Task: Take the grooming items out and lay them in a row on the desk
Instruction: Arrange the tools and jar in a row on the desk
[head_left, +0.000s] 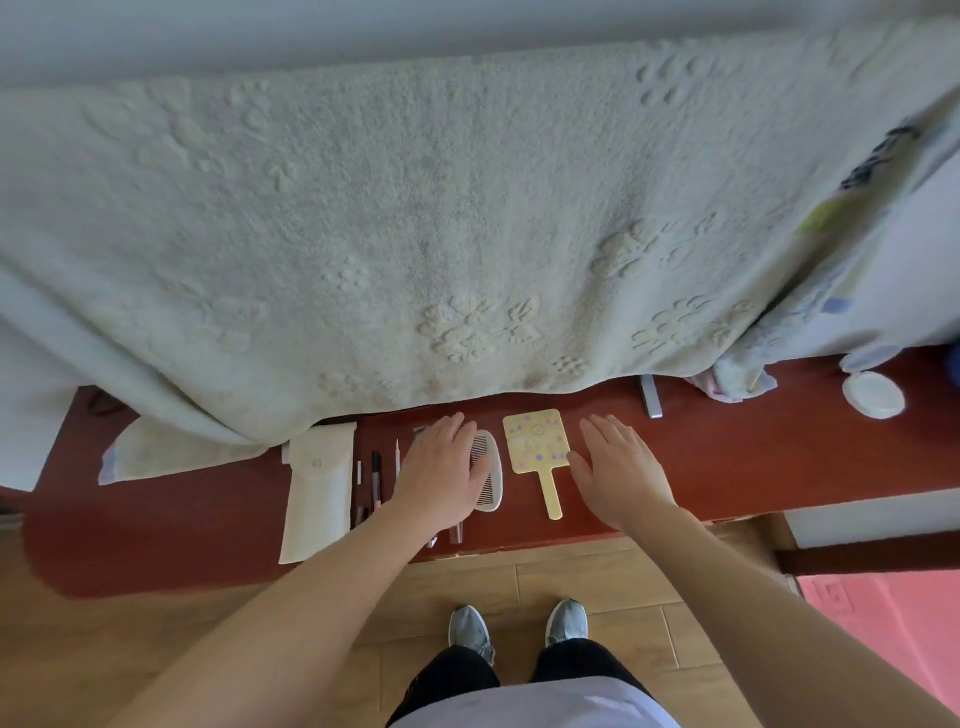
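Note:
On the red-brown desk (727, 457) lies a row of grooming items. A cream fabric pouch (317, 488) sits at the left, then several thin pen-like tools (375, 478). A pale comb (488, 475) lies partly under my left hand (441, 473), whose straight fingers spread flat over it. A yellow hand mirror (537, 447) with a handle lies to the comb's right. My right hand (618, 467) hovers flat and open just right of the mirror, holding nothing.
A big pale textured blanket (467, 234) hangs over the desk's back edge. A folded cloth (156, 452) lies at the left, a round white lid (872, 395) and a grey metal bar (650, 397) at the right. Wooden floor and my shoes are below.

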